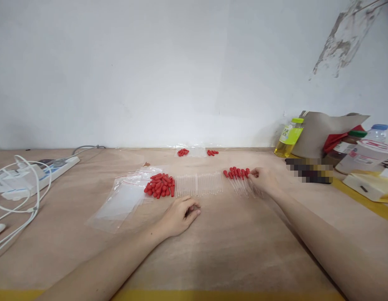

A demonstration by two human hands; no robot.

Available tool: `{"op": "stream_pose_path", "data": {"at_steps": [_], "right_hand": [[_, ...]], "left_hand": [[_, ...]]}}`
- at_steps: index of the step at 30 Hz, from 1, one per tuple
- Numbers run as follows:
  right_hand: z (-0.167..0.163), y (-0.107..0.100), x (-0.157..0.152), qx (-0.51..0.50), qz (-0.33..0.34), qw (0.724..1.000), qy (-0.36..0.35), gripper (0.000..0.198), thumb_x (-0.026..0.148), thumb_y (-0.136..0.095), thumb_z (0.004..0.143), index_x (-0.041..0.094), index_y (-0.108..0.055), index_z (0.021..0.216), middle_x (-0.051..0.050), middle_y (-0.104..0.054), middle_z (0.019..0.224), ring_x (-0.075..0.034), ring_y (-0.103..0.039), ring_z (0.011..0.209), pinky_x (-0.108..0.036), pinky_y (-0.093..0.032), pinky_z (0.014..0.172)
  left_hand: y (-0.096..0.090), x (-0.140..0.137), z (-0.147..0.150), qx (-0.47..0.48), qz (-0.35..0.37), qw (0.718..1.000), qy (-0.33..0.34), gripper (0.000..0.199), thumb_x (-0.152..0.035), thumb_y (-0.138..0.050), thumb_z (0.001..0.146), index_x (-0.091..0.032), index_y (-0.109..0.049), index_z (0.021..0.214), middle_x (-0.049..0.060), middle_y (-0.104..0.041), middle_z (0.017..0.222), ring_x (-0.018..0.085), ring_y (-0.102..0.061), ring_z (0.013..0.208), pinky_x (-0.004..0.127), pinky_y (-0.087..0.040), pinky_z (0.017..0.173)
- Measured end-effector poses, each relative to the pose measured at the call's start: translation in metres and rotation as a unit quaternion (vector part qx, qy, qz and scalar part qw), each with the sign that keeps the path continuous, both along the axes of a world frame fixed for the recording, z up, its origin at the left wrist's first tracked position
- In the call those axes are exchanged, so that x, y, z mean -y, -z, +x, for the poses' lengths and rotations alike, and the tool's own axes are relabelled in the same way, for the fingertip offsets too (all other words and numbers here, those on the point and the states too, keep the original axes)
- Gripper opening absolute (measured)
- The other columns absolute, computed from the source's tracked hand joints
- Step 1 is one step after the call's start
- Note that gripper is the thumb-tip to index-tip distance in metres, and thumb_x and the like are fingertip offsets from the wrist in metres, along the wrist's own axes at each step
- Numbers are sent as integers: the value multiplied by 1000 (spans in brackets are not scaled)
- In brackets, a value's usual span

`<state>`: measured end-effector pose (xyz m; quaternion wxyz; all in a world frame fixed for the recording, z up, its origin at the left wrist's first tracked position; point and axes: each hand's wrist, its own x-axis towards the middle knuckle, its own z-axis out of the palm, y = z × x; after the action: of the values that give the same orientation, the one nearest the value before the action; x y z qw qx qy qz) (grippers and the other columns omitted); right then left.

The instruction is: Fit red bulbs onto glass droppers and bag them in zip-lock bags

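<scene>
My right hand (263, 179) is closed at the right end of a group of droppers (237, 174), its fingertips pinching a dropper near its red rubber bulb. These droppers lie side by side, clear glass tubes pointing toward me. My left hand (180, 214) rests on the table, fingers loosely curled and thumb apart, holding nothing. Just beyond it is a row of bare clear tubes (198, 184). A heap of loose red rubber bulbs (159, 186) lies left of that row, beside clear zip bags (121, 205).
Against the wall are a clear bag (196, 151) and red bulbs (183, 152). A power strip (60, 169) with white cables stands left. At right are a yellow drink bottle (288, 138), a grey bag (319, 131), a white tub (357, 158) and a blurred dark object (310, 170).
</scene>
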<state>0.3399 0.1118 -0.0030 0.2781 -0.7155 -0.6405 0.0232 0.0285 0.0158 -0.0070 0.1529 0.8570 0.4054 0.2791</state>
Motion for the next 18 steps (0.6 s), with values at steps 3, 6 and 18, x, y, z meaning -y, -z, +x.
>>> {"op": "stream_pose_path", "data": {"at_steps": [3, 6, 18], "right_hand": [[-11, -7, 5, -22, 19, 999, -24, 14, 22, -50, 70, 16, -62, 73, -5, -64, 71, -15, -56, 65, -23, -36, 56], [-33, -14, 14, -37, 13, 996, -77, 12, 21, -50, 70, 17, -61, 68, -4, -63, 69, -14, -56, 64, -22, -36, 56], [-101, -9, -8, 0, -101, 992, -74, 8, 12, -54, 63, 12, -58, 69, -13, -62, 71, -18, -58, 61, -23, -35, 45]], "left_hand": [[0, 0, 0, -3, -1, 1000, 2, 15, -25, -47, 83, -18, -59, 87, 2, -55, 76, 14, -51, 68, 24, -41, 62], [1, -1, 0, -5, -1, 1000, 1, 14, -24, -47, 82, -18, -59, 87, 2, -55, 75, 13, -51, 68, 24, -40, 62], [-1, -1, 0, -11, -2, 1000, 9, 14, -21, -46, 83, -18, -58, 88, 2, -54, 77, 13, -50, 69, 23, -40, 62]]}}
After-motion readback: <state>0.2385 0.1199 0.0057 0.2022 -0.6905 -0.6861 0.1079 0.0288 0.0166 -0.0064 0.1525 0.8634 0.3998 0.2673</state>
